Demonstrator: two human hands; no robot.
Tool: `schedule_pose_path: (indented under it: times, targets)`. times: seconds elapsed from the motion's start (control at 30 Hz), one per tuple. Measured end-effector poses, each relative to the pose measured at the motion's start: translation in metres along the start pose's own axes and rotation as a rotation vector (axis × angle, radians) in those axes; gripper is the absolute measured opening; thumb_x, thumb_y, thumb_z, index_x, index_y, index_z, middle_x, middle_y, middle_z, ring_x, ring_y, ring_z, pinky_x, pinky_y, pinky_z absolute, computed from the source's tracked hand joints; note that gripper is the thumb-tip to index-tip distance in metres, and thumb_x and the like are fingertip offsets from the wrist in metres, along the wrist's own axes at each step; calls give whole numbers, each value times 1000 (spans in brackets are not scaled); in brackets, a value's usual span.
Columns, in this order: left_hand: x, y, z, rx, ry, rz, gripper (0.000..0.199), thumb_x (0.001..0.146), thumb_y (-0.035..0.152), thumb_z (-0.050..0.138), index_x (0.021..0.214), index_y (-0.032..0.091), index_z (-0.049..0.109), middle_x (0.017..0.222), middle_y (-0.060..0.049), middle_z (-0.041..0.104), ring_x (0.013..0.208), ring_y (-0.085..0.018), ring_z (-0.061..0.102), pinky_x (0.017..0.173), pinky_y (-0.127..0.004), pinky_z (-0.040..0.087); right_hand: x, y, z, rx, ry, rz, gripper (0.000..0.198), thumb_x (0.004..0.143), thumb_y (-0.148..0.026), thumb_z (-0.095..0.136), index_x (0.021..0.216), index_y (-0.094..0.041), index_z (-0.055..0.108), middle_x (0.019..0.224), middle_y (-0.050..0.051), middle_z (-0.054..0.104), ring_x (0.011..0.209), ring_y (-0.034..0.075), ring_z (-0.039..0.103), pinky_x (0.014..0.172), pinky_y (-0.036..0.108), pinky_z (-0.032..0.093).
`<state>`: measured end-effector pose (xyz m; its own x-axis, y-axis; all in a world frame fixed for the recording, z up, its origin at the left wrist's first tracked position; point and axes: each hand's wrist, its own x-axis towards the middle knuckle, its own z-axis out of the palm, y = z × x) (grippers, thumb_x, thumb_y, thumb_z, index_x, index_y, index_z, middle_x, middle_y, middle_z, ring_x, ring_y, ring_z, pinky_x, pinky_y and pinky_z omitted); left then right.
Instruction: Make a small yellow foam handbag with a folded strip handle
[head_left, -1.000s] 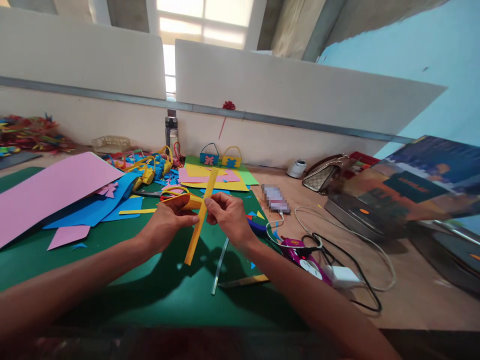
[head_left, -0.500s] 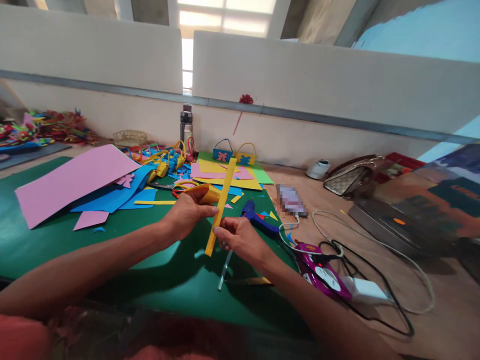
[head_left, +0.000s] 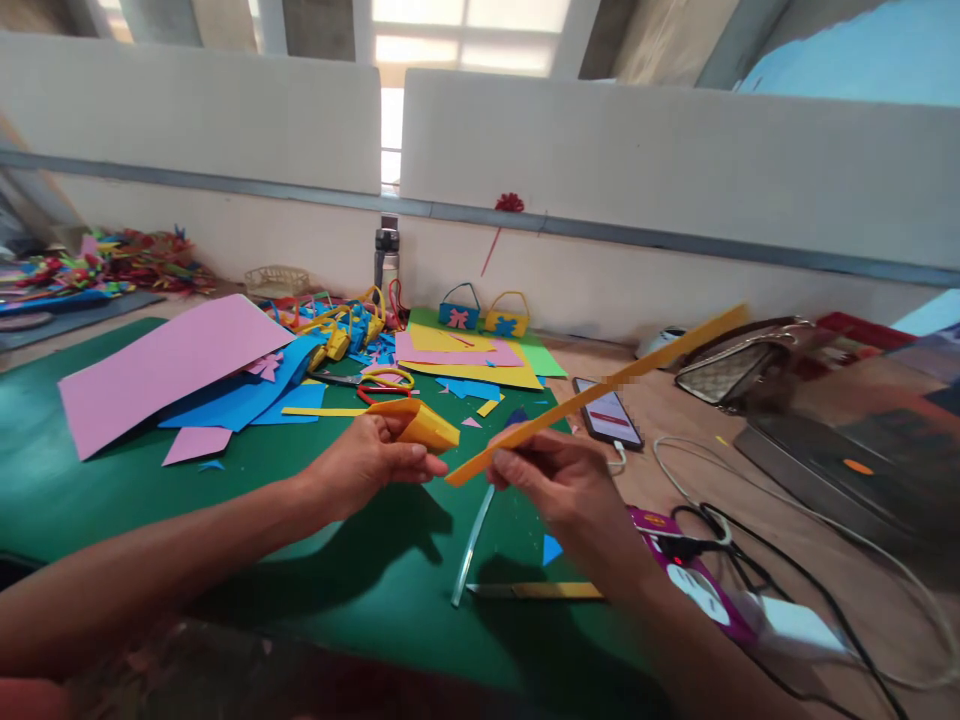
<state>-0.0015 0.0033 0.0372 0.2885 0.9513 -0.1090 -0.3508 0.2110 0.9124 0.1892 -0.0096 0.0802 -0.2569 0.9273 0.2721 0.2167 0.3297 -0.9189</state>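
My left hand (head_left: pixel 367 460) is closed on a small folded yellow foam pouch (head_left: pixel 424 424), its opening facing right. My right hand (head_left: pixel 562 480) pinches a long yellow foam strip (head_left: pixel 615 380) near its lower end; the strip slants up to the right. That lower end comes close to my left fingertips. Under the right hand a clear glue stick (head_left: pixel 472 550) points toward me, and most of the blue glue gun (head_left: pixel 516 415) is hidden behind the hand. A yellow-handled craft knife (head_left: pixel 555 591) lies on the green mat (head_left: pixel 337 590) near my right wrist.
Pink (head_left: pixel 172 375) and blue foam sheets (head_left: pixel 232 390) lie at left. Scissors (head_left: pixel 386 380) rest beyond the left hand. Two little foam handbags (head_left: pixel 459 316) stand by the wall. At right are a phone (head_left: pixel 611 412), a purple power strip (head_left: pixel 701 590) and loose cables.
The yellow strip has swung from nearly upright to a slant up to the right. My left fingers have come off it, and my right hand has moved right with it.
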Motion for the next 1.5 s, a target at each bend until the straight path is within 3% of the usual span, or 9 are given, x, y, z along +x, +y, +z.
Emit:
schedule_pose_path:
  times: [0.13, 0.27, 0.6, 1.5]
  targets:
    - [-8, -6, -1, -7, -92, -83, 30, 66, 16, 74, 94, 12, 65, 86, -7, 70, 72, -16, 69, 64, -23, 53, -3, -4, 2, -3, 213, -75, 15, 71, -30, 67, 63, -18, 64, 56, -1, 63, 52, 12, 58, 52, 23, 50]
    - [-12, -11, 2, -6, -139, -99, 30, 66, 17, 75, 94, 13, 65, 95, -8, 70, 76, -18, 70, 64, -23, 54, -6, 1, 8, -85, 300, -162, 13, 74, -28, 65, 65, -18, 64, 55, -1, 63, 50, 12, 59, 51, 23, 52]
    - [-13, -18, 3, 3, -211, -115, 35, 67, 19, 75, 100, 15, 65, 104, -12, 69, 82, -22, 70, 66, -26, 54, -10, 14, 16, -155, 275, -202, 13, 77, -29, 61, 67, -20, 63, 57, -1, 63, 50, 13, 60, 49, 23, 51]
    - [-14, -18, 10, -30, -189, -110, 35, 68, 20, 74, 101, 15, 63, 106, -11, 68, 80, -21, 70, 62, -23, 54, -10, 14, 18, -213, 304, -194, 20, 77, -29, 60, 59, -20, 60, 55, -1, 62, 47, 11, 57, 46, 22, 50]
